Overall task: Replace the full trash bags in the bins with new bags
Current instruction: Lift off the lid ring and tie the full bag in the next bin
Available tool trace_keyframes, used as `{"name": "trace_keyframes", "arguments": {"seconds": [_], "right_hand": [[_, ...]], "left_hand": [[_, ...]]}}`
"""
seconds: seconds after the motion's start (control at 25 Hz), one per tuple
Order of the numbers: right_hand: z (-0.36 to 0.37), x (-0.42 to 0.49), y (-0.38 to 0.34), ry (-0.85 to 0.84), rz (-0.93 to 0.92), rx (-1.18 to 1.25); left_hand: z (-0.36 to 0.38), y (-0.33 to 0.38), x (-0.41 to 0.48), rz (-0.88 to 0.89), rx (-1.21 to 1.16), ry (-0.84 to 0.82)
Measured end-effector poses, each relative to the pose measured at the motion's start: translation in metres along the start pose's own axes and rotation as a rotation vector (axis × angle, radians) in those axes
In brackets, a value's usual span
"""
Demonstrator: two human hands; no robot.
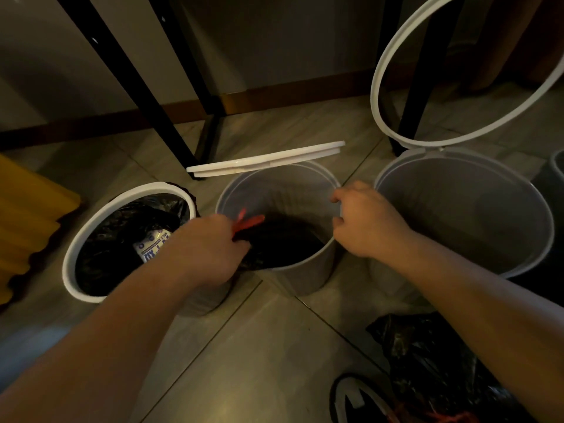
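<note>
Three round plastic bins stand on a grey tiled floor (259,346).

Middle bin (300,279): smooth, pale grey, slightly see-through wall. Its white ring lid (265,160) is tipped up at the back and seen edge-on. Inside is a black bag (283,239), crinkly film, bunched at the near left side with a red drawstring (250,222) sticking up in two flat tails.

Left grip (210,248), a bare hand, is closed tight round the gathered neck of that bag just below the red tails, at the bin's left rim. The bag's body sits down in the bin.

Right grip (369,224), also bare, is at the right rim of the middle bin. Fingers curl over the edge with the thumb below it, a narrow pinch on the rim.

Left bin (128,196): thick white ring seated on top, lined with a shiny, wrinkled black liner (122,227). A white carton (149,248) with blue print lies in it.

Right bin (457,209): bare grey inside, no liner. Its white hoop (457,71) stands upright at the back.

A lumpy, glossy black sack (442,361) lies on the floor at near right. A yellow ribbed thing (24,224) is at the left edge. Black square legs (122,71) stand behind, in front of a brown skirting board (274,99).
</note>
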State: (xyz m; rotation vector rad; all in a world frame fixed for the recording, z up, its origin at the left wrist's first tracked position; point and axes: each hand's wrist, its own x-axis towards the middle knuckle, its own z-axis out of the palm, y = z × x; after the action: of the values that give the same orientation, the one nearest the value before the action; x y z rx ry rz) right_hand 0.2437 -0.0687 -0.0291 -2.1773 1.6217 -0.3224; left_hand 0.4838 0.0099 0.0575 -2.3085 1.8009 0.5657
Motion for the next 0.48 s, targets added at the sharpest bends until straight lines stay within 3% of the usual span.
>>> {"name": "trace_keyframes", "arguments": {"seconds": [0.12, 0.2, 0.48], "right_hand": [[0.007, -0.003, 0.002, 0.011, -0.014, 0.075], [0.008, -0.005, 0.005, 0.005, 0.012, 0.168], [0.012, -0.020, 0.003, 0.004, 0.219, 0.533]], "left_hand": [[-0.014, -0.008, -0.017, 0.035, -0.554, 0.153], [-0.019, -0.011, -0.034, 0.097, -0.944, 0.144], [-0.049, -0.022, -0.081, 0.356, -1.416, 0.339]]}}
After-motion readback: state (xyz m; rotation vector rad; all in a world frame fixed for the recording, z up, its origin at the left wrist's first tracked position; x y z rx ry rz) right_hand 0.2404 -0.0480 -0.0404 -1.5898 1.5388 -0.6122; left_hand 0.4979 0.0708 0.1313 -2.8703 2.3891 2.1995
